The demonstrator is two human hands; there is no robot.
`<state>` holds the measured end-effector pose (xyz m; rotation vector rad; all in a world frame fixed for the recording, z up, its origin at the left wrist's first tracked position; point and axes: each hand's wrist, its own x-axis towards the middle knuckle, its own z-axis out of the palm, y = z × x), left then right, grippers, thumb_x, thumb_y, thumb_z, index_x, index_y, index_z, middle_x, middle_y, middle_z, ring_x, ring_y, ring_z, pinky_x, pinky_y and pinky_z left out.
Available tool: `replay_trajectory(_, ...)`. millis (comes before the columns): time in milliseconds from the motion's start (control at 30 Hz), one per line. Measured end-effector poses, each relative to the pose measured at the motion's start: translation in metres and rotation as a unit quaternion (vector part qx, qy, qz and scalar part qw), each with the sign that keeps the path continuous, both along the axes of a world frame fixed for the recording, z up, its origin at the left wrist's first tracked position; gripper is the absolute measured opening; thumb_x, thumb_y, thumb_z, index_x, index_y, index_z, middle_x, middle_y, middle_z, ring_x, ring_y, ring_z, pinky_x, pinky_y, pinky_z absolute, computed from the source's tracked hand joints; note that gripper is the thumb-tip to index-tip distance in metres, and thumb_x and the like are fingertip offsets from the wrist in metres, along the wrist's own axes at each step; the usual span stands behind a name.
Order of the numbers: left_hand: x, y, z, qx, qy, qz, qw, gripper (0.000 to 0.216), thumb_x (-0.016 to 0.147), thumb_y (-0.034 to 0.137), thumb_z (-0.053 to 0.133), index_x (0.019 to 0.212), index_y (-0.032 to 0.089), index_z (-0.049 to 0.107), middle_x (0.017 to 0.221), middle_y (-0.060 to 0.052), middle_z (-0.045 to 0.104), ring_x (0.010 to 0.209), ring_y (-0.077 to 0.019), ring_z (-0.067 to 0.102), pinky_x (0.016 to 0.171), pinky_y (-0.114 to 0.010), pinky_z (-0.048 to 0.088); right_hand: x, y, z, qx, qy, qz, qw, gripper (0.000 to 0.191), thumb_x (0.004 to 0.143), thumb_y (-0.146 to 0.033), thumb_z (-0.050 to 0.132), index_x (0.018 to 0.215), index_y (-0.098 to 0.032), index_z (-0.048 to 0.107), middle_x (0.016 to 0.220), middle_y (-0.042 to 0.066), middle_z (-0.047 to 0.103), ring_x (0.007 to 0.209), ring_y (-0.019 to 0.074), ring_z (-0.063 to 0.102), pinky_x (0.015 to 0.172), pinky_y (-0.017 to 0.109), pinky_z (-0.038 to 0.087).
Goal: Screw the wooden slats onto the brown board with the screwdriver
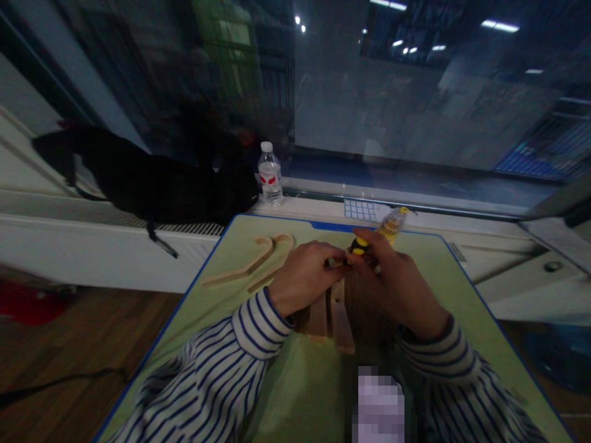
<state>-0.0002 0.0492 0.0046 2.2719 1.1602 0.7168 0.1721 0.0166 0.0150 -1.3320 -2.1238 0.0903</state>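
Observation:
My left hand and my right hand meet over a small wooden assembly of slats on the green mat. My right hand is closed round a black and yellow screwdriver, its handle showing above my fingers. My left hand is curled, its fingertips pinched at the tool's metal tip; what they pinch is too small to name. Two curved wooden pieces lie on the mat to the left of my hands. A small clear bag with yellow contents lies just beyond my right hand.
A water bottle stands on the white sill behind the mat, next to a black bag. A dark window runs along the back. Wooden floor lies to the left. A pixelated patch covers the near mat.

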Motion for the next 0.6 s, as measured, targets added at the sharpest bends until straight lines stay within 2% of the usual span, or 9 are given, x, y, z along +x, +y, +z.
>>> replay_trajectory(433, 0.0009, 0.0001, -0.0051, 0.006, -0.004, 0.025, 1.000, 0.024, 0.082, 0.039, 0.057, 0.096, 0.025, 0.070, 0.080, -0.002, 0.066, 0.074, -0.0170, 0.059, 0.064, -0.024, 0.043, -0.0002, -0.0016, 0.0019, -0.003, 0.009, 0.005, 1.000, 0.040, 0.091, -0.034, 0.046, 0.128, -0.019, 0.041, 0.081, 0.004, 0.069, 0.067, 0.0187, 0.067, 0.055, 0.028, 0.050)
replay_trajectory(600, 0.0001, 0.0007, -0.0050, 0.011, 0.003, 0.023, 1.000, 0.022, 0.083, 0.036, 0.055, 0.094, 0.025, 0.070, 0.078, -0.002, 0.065, 0.073, -0.0167, 0.058, 0.063, -0.024, 0.041, -0.0010, -0.0033, 0.0045, -0.005, -0.004, 0.013, 1.000, 0.047, 0.090, -0.028, 0.046, 0.135, -0.021, 0.035, 0.095, 0.006, 0.069, 0.067, 0.0175, 0.066, 0.056, 0.029, 0.051)
